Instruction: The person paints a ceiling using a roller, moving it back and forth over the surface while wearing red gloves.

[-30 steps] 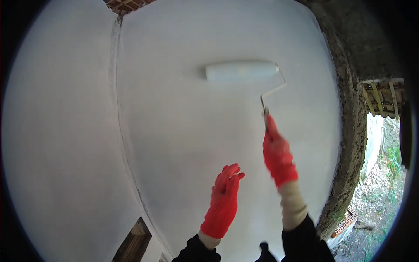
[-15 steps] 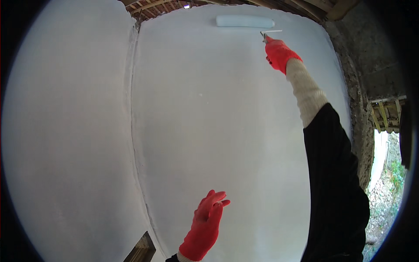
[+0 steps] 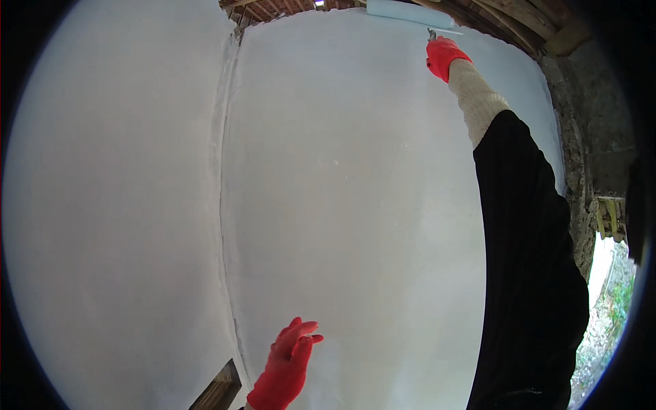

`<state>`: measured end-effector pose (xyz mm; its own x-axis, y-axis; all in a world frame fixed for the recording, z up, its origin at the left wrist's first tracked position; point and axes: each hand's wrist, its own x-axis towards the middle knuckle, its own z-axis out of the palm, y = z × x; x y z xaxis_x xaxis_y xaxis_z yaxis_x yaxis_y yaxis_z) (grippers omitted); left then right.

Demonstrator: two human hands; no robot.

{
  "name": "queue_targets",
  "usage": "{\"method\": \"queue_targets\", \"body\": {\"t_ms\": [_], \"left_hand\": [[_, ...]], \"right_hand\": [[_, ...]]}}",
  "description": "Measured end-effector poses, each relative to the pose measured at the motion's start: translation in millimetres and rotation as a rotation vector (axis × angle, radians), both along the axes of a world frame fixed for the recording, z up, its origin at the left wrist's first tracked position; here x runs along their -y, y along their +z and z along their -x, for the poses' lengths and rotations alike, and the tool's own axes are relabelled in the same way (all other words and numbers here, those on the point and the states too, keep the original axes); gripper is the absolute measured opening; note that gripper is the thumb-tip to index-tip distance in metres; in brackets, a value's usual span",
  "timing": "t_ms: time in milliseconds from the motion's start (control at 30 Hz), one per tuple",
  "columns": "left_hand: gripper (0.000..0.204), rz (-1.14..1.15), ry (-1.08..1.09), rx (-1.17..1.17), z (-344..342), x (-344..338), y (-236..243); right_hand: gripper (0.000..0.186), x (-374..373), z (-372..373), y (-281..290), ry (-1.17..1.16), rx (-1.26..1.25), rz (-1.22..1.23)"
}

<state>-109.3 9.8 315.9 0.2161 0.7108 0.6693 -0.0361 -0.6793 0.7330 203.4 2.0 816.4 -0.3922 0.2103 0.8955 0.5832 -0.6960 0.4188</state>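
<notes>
A long pale-blue paint roller [image 3: 410, 14] lies against the top edge of the white wall [image 3: 342, 225], just below the roof timbers. My right hand [image 3: 445, 59], in a red glove, is wrapped round its handle with the arm stretched high. Part of the thin wire frame shows between the glove and the roller. Low in front of the wall, my left hand [image 3: 283, 362], also red-gloved, is raised with fingers apart and nothing in it.
Wooden roof beams [image 3: 519, 31] run above the wall's ragged top. A vertical corner seam [image 3: 222, 198] joins a second white wall on the left. A brown wooden piece [image 3: 219, 389] juts in at lower left. Rough masonry [image 3: 581, 164] and a bright opening [image 3: 605, 321] lie to the right.
My right hand has pushed the roller up the wall to its top edge. My left hand sits lower and further left in view. The view itself has shifted slightly.
</notes>
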Motion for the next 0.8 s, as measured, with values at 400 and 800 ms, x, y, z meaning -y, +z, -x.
{"method": "queue_targets", "body": {"t_ms": [400,800], "left_hand": [[0.028,0.072,0.096,0.042,19.5,46.2,-62.8],[0.025,0.369,0.045,0.159,0.0,94.3,-169.0]], "right_hand": [[0.054,23.0,-89.9,-44.1,2.081,-0.478,-0.073],[0.052,137.8,-22.6,-452.6,1.792,-0.951,-0.107]]}}
